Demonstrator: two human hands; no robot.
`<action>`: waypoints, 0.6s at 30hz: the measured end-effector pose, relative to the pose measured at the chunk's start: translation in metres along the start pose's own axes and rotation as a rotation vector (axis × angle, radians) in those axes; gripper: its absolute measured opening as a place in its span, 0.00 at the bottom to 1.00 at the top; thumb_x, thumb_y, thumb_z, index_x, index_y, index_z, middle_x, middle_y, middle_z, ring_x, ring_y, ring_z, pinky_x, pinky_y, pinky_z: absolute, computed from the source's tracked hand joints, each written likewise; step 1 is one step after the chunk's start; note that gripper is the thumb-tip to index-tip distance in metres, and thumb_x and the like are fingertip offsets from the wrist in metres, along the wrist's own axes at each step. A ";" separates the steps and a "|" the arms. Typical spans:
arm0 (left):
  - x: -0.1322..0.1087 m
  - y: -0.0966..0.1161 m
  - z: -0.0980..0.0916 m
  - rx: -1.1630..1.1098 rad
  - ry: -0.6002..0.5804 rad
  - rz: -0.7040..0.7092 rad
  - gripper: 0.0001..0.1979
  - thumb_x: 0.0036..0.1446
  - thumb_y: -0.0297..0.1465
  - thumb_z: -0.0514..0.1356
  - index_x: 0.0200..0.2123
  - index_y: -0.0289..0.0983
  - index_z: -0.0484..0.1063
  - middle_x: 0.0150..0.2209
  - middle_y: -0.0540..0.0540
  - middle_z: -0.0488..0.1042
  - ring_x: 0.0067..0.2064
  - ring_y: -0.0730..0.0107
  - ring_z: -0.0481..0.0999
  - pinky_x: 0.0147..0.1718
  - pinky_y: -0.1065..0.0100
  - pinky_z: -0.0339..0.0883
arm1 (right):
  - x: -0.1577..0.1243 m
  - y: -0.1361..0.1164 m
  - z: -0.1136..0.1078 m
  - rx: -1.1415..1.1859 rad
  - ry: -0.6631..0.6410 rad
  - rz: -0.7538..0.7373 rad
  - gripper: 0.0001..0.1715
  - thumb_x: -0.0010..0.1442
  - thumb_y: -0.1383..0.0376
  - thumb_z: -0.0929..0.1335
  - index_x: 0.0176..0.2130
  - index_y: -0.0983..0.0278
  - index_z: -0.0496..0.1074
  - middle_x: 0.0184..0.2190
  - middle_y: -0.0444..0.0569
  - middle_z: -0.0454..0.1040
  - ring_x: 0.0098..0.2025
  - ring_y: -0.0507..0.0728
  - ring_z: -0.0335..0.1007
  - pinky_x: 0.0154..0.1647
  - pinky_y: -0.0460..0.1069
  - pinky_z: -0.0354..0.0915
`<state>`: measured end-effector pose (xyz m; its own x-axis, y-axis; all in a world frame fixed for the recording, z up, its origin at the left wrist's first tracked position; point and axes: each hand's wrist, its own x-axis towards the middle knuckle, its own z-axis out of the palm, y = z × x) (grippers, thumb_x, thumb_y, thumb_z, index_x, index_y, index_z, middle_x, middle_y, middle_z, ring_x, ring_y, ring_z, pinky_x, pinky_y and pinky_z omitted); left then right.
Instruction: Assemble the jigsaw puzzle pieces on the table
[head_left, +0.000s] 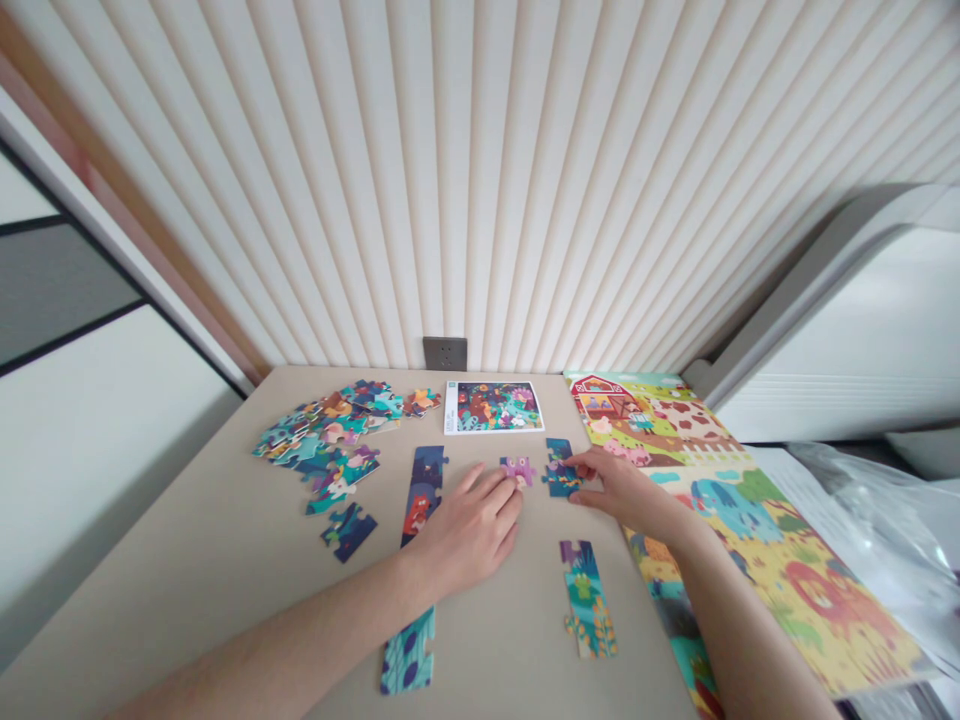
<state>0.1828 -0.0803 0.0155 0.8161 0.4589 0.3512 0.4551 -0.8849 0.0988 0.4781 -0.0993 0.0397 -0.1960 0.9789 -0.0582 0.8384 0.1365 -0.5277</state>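
Note:
My left hand (472, 525) lies over the table with its fingers stretched out, a fingertip at the lower edge of a purple puzzle piece with a face (523, 468). To the right, my right hand (611, 485) has thumb and forefinger on a dark blue strip of puzzle pieces (556, 472), gripping its right side. A long joined strip of puzzle pieces (426, 466) runs down the table, partly hidden under my left hand and forearm. Nearer me on the right lies another joined strip with a green frog (583, 592).
A heap of loose puzzle pieces (330, 430) lies at the left, with one dark piece (349, 532) apart from it. The picture card (493, 408) is at the back. Finished farm (660, 420) and animal puzzles (787, 570) cover the right edge. A ribbed wall with a socket (445, 353) stands behind.

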 end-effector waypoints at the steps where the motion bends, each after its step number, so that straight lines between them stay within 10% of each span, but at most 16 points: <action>1: 0.000 0.000 0.000 -0.001 0.006 -0.001 0.16 0.69 0.33 0.55 0.57 0.34 0.70 0.58 0.38 0.74 0.62 0.54 0.69 0.66 0.48 0.55 | 0.000 0.001 0.000 -0.007 0.003 -0.004 0.23 0.59 0.60 0.73 0.54 0.57 0.76 0.47 0.50 0.77 0.49 0.62 0.74 0.51 0.54 0.68; 18: -0.001 0.003 -0.002 0.086 -0.041 0.149 0.11 0.68 0.27 0.55 0.51 0.34 0.72 0.49 0.39 0.76 0.53 0.56 0.73 0.55 0.54 0.65 | 0.004 0.003 0.000 0.037 0.097 -0.079 0.24 0.64 0.57 0.71 0.58 0.57 0.73 0.48 0.52 0.74 0.47 0.61 0.74 0.52 0.55 0.70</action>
<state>0.1827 -0.0838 0.0179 0.8896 0.3277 0.3181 0.3555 -0.9341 -0.0319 0.4800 -0.0950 0.0382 -0.2087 0.9757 0.0664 0.8028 0.2097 -0.5582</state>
